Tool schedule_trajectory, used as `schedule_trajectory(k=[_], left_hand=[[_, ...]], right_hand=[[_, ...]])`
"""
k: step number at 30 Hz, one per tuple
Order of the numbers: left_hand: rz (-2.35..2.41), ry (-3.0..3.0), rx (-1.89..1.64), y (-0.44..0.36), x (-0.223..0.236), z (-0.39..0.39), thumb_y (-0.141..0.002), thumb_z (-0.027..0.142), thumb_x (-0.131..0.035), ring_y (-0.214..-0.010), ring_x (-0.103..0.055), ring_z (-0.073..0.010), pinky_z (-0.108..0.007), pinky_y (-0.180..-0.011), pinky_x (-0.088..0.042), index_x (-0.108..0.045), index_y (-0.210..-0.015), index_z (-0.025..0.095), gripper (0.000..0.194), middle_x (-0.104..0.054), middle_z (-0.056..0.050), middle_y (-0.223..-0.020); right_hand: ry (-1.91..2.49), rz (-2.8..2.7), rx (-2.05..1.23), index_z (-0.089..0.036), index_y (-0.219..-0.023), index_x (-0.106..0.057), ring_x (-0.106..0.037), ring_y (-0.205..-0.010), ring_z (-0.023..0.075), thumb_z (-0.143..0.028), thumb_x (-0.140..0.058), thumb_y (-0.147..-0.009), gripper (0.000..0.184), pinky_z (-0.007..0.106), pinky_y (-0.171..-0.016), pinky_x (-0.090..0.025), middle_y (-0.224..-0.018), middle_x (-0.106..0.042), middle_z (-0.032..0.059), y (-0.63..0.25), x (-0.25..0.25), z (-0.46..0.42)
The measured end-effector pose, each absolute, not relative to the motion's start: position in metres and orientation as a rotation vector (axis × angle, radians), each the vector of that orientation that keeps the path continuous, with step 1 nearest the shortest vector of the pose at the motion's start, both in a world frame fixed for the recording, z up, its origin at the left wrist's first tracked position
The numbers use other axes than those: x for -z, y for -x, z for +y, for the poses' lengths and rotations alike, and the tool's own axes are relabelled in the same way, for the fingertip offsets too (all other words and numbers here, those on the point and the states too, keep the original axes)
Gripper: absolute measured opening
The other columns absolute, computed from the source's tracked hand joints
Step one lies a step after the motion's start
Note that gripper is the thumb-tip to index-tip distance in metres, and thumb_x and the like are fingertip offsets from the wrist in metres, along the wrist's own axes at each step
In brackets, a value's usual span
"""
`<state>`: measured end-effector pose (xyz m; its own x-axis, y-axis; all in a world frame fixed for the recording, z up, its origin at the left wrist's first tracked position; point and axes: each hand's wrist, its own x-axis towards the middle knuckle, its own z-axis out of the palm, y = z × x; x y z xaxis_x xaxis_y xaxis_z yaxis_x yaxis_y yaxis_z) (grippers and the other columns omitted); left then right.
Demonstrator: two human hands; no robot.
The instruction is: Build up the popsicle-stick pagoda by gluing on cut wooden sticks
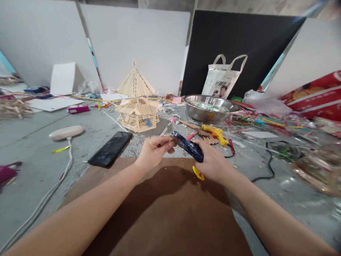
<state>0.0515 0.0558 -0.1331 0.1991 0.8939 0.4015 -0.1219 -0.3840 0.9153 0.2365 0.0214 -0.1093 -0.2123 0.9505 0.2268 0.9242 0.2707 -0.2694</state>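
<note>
While the right hand (213, 161) grasps a dark-blue hand tool (189, 147), this tool lies at three o'clock from the left hand (153, 152), whose fingertips are pinched, on what I cannot tell.

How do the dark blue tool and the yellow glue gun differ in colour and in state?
The dark blue tool is gripped in the right hand, while the yellow glue gun lies just beyond that hand, not held. The tool is dark with pale marks; the glue gun is bright yellow. Both are close to the right hand.
</note>
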Motion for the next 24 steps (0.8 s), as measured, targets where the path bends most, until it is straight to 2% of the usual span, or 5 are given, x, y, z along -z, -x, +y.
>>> schedule_trajectory(k=[15,24], left_hand=[[0.899,-1.586,-1.397,-0.0533,0.1272,0.0526,-0.067,0.032,-0.063,-0.05,-0.054,-0.009,-0.021,-0.053,-0.045,-0.065,-0.07,0.014,0.019,-0.059,0.001,-0.052],[0.918,-1.676,-1.363,-0.0511,0.1327,0.0549,-0.072,0.03,-0.059,-0.052,-0.052,-0.0085,-0.021,-0.054,-0.043,-0.064,-0.07,0.014,0.018,-0.058,0.0,-0.053]], right_hand=[[1.711,-2.206,-0.117,-0.017,-0.104,-0.047,-0.054,-0.084,0.022,-0.016,-0.047,-0.06,0.044,0.03,-0.07,-0.036,-0.095,-0.06,0.0078,-0.2365,0.1101,0.0216],[1.722,-2.202,-0.11,-0.018,-0.099,-0.049,-0.055,-0.08,0.0209,-0.019,-0.047,-0.063,0.036,0.028,-0.067,-0.036,-0.089,-0.061,0.0061,-0.2362,0.1093,0.0198]])
